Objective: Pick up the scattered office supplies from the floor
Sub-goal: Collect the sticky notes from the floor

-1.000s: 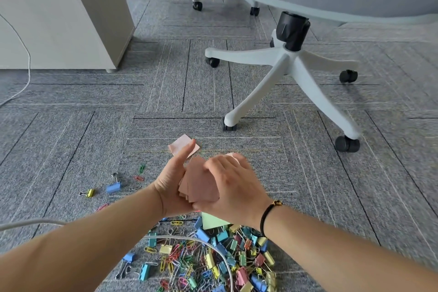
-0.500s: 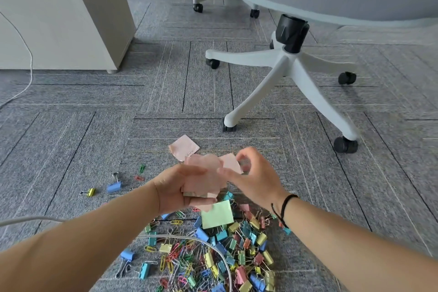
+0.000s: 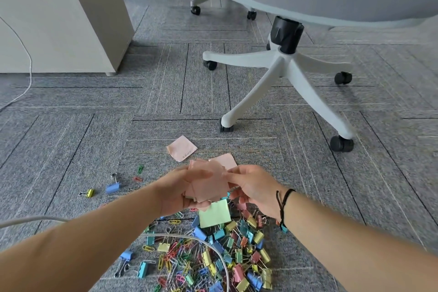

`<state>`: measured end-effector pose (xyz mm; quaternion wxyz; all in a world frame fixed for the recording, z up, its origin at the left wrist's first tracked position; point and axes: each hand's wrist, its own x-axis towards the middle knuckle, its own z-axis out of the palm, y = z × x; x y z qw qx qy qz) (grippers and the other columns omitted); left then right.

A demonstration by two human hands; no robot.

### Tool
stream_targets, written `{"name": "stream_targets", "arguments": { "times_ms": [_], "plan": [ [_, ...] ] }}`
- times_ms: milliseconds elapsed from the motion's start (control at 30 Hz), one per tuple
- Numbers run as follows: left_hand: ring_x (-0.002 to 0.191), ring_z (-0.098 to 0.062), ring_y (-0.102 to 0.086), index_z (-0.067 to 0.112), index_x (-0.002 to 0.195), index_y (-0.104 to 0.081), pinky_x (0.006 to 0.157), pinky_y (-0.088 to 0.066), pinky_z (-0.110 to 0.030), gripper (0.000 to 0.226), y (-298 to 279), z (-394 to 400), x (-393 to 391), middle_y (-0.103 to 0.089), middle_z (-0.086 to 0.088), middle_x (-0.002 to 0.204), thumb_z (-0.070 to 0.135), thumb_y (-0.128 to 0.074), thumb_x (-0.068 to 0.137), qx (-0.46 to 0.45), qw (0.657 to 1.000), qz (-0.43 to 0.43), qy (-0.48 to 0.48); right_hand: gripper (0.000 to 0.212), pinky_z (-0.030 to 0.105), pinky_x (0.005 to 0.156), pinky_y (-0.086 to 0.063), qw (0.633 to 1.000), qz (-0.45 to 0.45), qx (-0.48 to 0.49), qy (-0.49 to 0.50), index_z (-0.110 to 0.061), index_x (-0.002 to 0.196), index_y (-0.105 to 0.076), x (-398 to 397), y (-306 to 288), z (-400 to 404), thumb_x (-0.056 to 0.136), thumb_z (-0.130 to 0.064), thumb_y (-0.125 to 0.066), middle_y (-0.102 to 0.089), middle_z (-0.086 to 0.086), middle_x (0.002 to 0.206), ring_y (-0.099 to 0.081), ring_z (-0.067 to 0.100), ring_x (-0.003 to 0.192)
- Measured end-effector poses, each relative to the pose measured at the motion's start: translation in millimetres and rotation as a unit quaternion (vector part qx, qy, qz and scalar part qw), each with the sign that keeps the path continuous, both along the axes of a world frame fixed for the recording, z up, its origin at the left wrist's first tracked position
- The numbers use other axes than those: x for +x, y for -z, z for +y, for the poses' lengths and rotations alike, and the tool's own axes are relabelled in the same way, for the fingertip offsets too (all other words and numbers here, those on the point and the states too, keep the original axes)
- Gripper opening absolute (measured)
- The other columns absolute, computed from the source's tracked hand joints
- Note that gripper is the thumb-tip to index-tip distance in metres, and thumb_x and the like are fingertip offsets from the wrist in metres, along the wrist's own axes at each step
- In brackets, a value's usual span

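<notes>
1. Head view: left hand [image 3: 180, 193] holding stack of pink sticky notes [image 3: 208, 184] above the floor, thumb on top, fingers curled under — grip clamped on the stack.
2. Right hand [image 3: 254, 188] at right edge of same stack, thumb and forefinger pinching a note there — grip clamped on it. Black cord bracelet [image 3: 283, 206] on right wrist.
3. Loose pink note [image 3: 182, 148] flat on grey carpet floor [image 3: 71, 149], just beyond the hands; another pink note [image 3: 224, 160] partly hidden behind the stack.
4. Green sticky note [image 3: 215, 217] lying on top of clip pile, just below the hands.
5. Pile of coloured binder clips and paper clips [image 3: 213, 256] on floor, near bottom centre, between the forearms.
6. Stray clips left of pile: blue binder clip [image 3: 113, 187], yellow binder clip [image 3: 88, 193], green paper clip [image 3: 140, 168], red paper clip [image 3: 137, 179].
7. White cable [image 3: 208, 248] curving across pile.
8. Office chair base [image 3: 284, 78] with castors, well beyond notes, right of centre. Beige cabinet [image 3: 59, 19] upper left.
</notes>
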<state>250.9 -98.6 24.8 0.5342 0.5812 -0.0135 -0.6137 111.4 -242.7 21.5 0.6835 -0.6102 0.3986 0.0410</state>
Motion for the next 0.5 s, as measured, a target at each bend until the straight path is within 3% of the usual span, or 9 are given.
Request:
{"name": "stream_targets", "arguments": {
  "times_ms": [233,300,400,500],
  "plan": [
    [0.103,-0.040,-0.063,0.017,0.133,-0.060,0.080,-0.059,-0.047,0.061,3.4,0.7,1.4,-0.052,-0.028,0.134,0.029,-0.077,0.076,-0.005,0.998,0.030,0.048,0.015,0.027,0.051,-0.034,0.999,0.001,0.031,0.015,-0.007,0.095,-0.068,-4.1,1.2,-3.4,0.087,-0.016,-0.077,-0.067,0.008,0.075,-0.055,0.014,0.051],
    [0.102,-0.038,-0.063,0.014,0.136,-0.058,0.079,-0.059,-0.047,0.061,1.9,-1.6,-0.3,-0.056,-0.024,0.126,0.034,-0.074,0.080,-0.003,0.998,0.038,0.051,0.014,0.027,0.051,-0.034,0.999,0.006,0.043,0.017,-0.007,0.093,-0.067,-3.9,1.3,-4.7,0.087,-0.015,-0.077,-0.063,0.006,0.069,-0.051,0.013,0.049],
    [0.091,-0.036,-0.067,0.010,0.126,-0.063,0.075,-0.057,-0.044,0.057,-2.1,-5.7,-2.3,-0.063,-0.021,0.111,0.054,-0.059,0.090,0.002,0.998,0.045,0.039,0.012,0.027,0.049,-0.033,0.997,0.012,0.070,0.019,-0.004,0.093,-0.066,-4.0,-0.1,-5.9,0.089,-0.011,-0.074,-0.061,0.007,0.069,-0.050,0.014,0.051],
    [0.083,-0.034,-0.069,0.014,0.114,-0.071,0.072,-0.055,-0.040,0.068,-2.7,-7.2,-1.9,-0.073,-0.018,0.098,0.070,-0.036,0.096,0.004,0.998,0.060,-0.007,0.010,0.027,0.049,-0.035,0.994,0.001,0.103,0.031,-0.001,0.093,-0.062,-5.0,-0.4,-6.4,0.090,-0.006,-0.071,-0.060,0.010,0.069,-0.050,0.015,0.050]
  ]
}}
